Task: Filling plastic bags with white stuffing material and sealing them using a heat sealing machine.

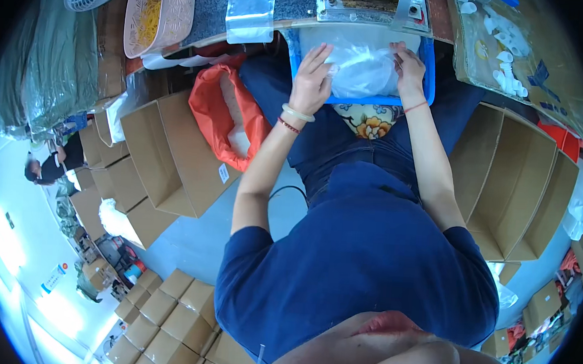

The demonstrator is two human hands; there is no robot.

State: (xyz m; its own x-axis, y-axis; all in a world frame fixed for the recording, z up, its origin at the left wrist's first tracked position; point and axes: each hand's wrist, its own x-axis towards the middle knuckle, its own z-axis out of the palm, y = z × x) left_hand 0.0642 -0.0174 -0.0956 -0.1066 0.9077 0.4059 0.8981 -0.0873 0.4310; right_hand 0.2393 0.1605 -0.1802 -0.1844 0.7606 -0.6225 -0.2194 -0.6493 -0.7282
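A blue tray (430, 84) sits over my lap, with clear plastic bags (359, 71) heaped in it. My left hand (312, 80) is at the left side of the bags, its fingers stretched upward and the thumb apart, close to a bag's edge. On the right side, my right hand (408, 68) has its fingers bent together on the edge of the clear plastic. What lies beneath the bags is hard to make out.
A flat clear bag (250, 13) hangs over the worktable's edge near a metal device (372, 5). A pink basket (182, 8) holds yellow pieces. White fittings (505, 75) lie at right. An orange sack (206, 103) and open cartons (163, 154) flank me.
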